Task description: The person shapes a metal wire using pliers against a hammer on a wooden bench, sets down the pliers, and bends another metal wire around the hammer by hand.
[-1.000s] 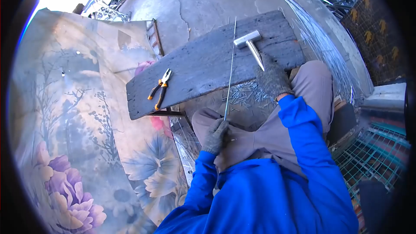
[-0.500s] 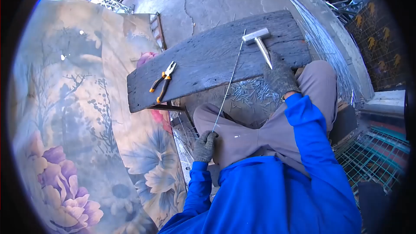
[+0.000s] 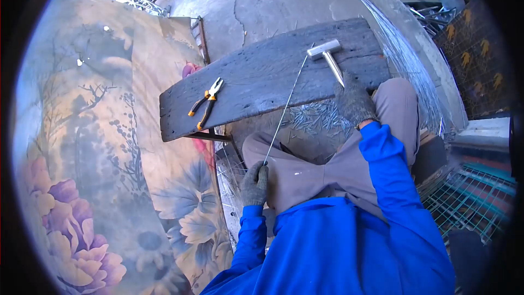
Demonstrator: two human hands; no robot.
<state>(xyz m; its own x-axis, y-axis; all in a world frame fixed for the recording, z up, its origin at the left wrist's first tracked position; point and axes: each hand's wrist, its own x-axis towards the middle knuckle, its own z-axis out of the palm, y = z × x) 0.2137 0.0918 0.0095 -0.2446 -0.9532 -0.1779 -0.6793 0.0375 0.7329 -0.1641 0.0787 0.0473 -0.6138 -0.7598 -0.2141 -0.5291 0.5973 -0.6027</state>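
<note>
In a grey knit glove, my left hand (image 3: 254, 184) is closed on the near end of a thin metal rod (image 3: 287, 101). The rod slants up and away across the dark wooden bench (image 3: 256, 71), its far end close to the hammer head. My right hand (image 3: 356, 98), gloved too, is wrapped round the handle of a metal hammer (image 3: 326, 50). The hammer's head is over the bench's far right part; the lower handle is hidden in the glove. Pliers with orange-and-black handles (image 3: 207, 101) lie on the bench's left part, touched by neither hand.
Many short cut metal pieces (image 3: 319, 119) lie on the ground under the bench. Long thin rods (image 3: 406, 60) are bundled at the right. A flowered cloth (image 3: 109, 131) hangs along the left side. A green wire grid (image 3: 464, 196) stands low at right.
My left hand has shifted slightly up, and the rod's far end has drawn back a little to beside the hammer head. The hammer stays almost in place.
</note>
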